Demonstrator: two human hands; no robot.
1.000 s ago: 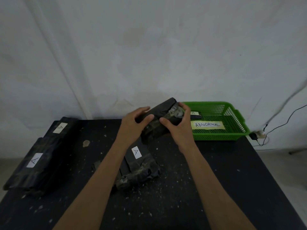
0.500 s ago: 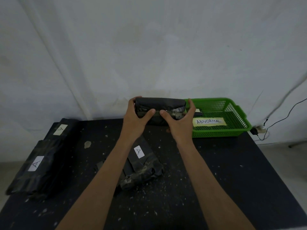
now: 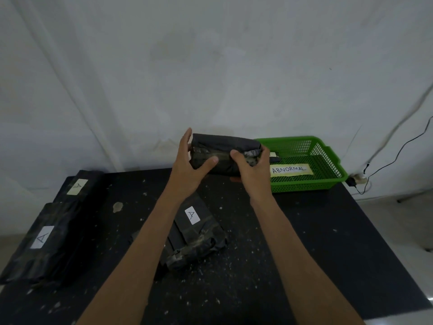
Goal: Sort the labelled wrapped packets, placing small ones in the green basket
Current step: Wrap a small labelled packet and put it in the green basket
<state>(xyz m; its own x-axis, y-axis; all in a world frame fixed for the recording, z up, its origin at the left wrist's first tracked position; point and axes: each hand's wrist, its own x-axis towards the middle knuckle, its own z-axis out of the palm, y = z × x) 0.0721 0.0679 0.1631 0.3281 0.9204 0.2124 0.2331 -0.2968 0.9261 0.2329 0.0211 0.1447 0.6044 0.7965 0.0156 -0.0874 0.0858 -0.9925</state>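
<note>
Table (image 3: 304,242): black top, flecked with pale crumbs and chips, front and right edges in view, bare stretch along right side between arm and edge.

Wall (image 3: 210,66): white, draped or creased sheet behind table.

Large packets, stacked at left edge: black wrap; nearer one (image 3: 44,242) marked with white label reading "A"; farther one (image 3: 79,186) marked with pale label, letter "A" seen upside down. Lay touching each other, nearer end overhanging or flush with left table edge; which, could not be told.

Green basket (image 3: 328,181): perforated plastic, sat at far right corner of table against wall, front wall bearing pale strip (image 3: 291,170) hand-lettered "ABNORMAL". Dark item with small white label (image 3: 274,156) lay inside at left end; writing too small to read.

Middle packet (image 3: 194,235): black wrap, tape torn and grey at near end, white label reading "A", lay on table partly under left forearm.

Held packet (image 3: 222,153): black wrap, worn grey at right end, raised above far table edge, just left of basket, long side level; no label visible.

Left hand (image 3: 187,170): gripped held packet's left end, thumb across front, fingers behind.

Right hand (image 3: 253,167): gripped right end, thumb on front, fingers curled over end.

Cable and plug (image 3: 356,181): black, beyond right of basket, off table.
</note>
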